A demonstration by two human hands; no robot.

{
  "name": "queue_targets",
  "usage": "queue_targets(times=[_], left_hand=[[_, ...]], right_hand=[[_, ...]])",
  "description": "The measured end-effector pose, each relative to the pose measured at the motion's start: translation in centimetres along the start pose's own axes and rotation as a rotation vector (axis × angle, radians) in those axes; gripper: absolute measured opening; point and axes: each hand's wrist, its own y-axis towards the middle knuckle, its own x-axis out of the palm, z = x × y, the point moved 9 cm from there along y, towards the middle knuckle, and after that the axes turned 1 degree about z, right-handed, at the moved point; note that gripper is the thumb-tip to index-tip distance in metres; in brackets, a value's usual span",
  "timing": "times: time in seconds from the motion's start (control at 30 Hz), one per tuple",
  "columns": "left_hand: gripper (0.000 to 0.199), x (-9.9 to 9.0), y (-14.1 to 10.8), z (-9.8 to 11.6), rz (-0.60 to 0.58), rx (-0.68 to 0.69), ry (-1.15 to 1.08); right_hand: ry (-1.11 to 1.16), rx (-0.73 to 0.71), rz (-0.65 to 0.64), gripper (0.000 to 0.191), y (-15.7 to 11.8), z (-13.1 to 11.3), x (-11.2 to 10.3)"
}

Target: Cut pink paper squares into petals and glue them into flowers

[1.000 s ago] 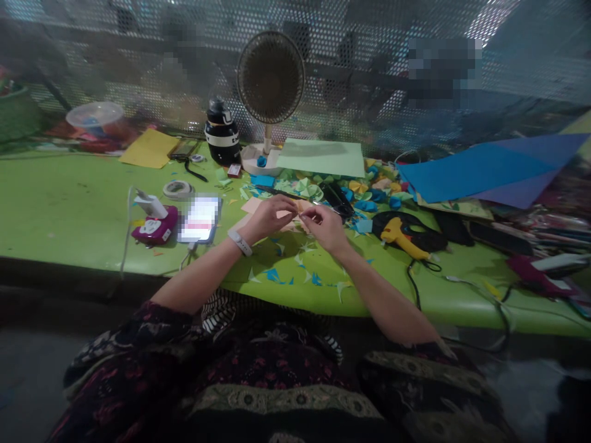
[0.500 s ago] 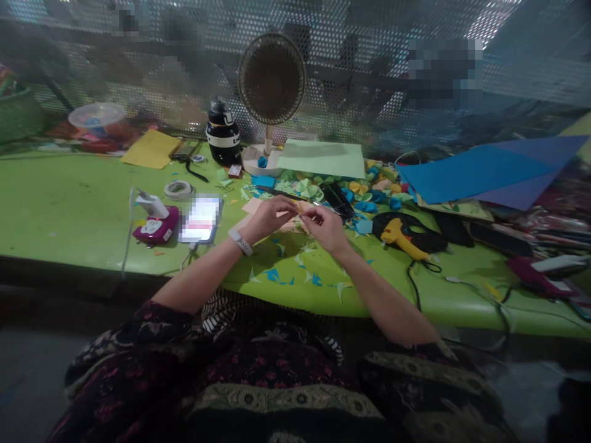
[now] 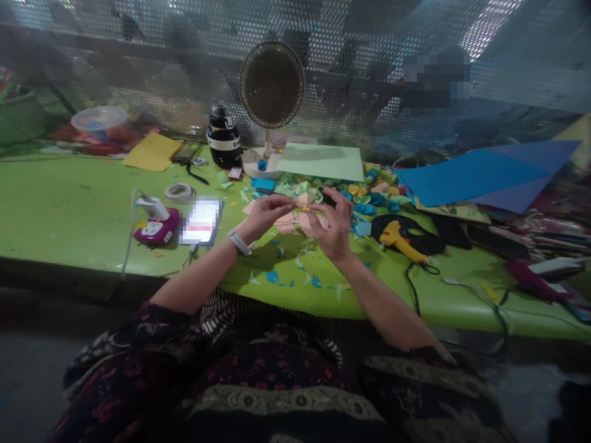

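The left hand (image 3: 263, 216) is reaching in over the tabletop (image 3: 69, 209) and pinching a small folded peach paper piece (image 3: 305, 199) between thumb and fingertips. The right hand (image 3: 333, 224) is meeting it from the other side, its fingers spreading apart and its fingertips lying against the near side of the piece; whether they are gripping it or only touching it, I cannot tell. The piece is sitting between the two hands, just above some flat peach paper (image 3: 286, 223) that is lying partly under them. A white wristband (image 3: 239, 242) is circling the left wrist. Nearer the table's front edge, blue paper scraps (image 3: 272, 278) are lying scattered, while a pile of folded paper pieces (image 3: 364, 208) in green, blue and yellow is spreading behind and beside the right hand. A yellow glue gun (image 3: 402, 241) is resting on its side farther right, on a black object. To the left, a phone (image 3: 201, 220) is showing a bright screen, a purple power adapter (image 3: 157, 231) is standing just beside it, and a tape roll (image 3: 180, 192) is lying behind them. At the back, a fan (image 3: 272, 83) is standing beside a dark bottle (image 3: 224, 143), and a pale green sheet (image 3: 321, 161) is lying near the fan's base.
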Motion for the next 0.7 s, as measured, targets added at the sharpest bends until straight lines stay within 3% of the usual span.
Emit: queue_targets(times=[0.4, 0.7], left_hand=[[0.028, 0.9, -0.2, -0.4, -0.056, -0.045, -0.118], [0.028, 1.6, -0.5, -0.6, -0.128, -0.060, -0.136]], right_hand=[[-0.078, -0.096, -0.030, 0.033, -0.5, -0.6, 0.6], [-0.010, -0.030, -0.074, 0.035, -0.4, -0.1, 1.1]])
